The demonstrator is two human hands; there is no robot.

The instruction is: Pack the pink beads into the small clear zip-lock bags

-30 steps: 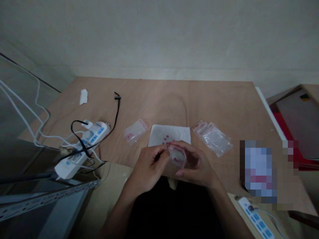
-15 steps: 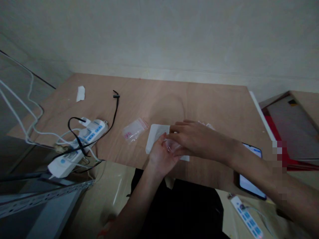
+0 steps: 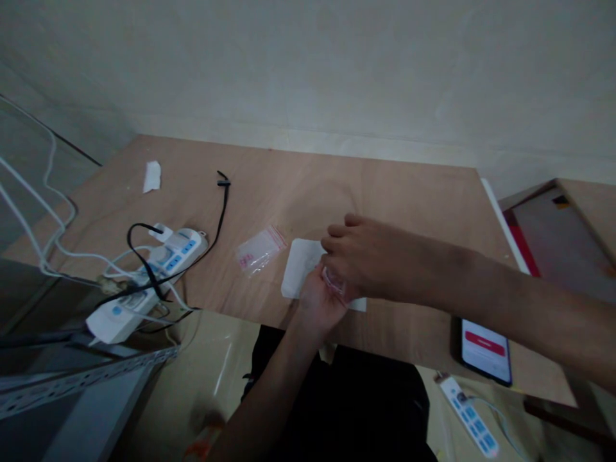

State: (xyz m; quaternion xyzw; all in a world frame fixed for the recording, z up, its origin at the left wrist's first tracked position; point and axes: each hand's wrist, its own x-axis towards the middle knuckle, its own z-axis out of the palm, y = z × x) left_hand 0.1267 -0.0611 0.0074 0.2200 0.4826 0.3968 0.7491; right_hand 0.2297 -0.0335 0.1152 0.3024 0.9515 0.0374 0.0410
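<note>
Black clothing (image 3: 346, 404): the person's lap, at the near table edge.
Phone (image 3: 486, 351): on the table (image 3: 409, 199), screen lit, near side of the right forearm.
Left hand (image 3: 317, 305): palm up, curled around a small clear bag (image 3: 333, 281).
Bag place: between both hands, mostly covered.
Right hand (image 3: 360, 260): knuckles up over the bag; fingertips hidden, so I cannot tell its grip.
White sheet (image 3: 294, 273): partly behind the hands.
Second bag (image 3: 261, 250): flat, left of the sheet.
Paper scrap (image 3: 152, 176): far left.

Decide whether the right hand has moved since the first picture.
Yes: the right hand has moved forward and left, over the white sheet, nearer the far edge of the table.
</note>
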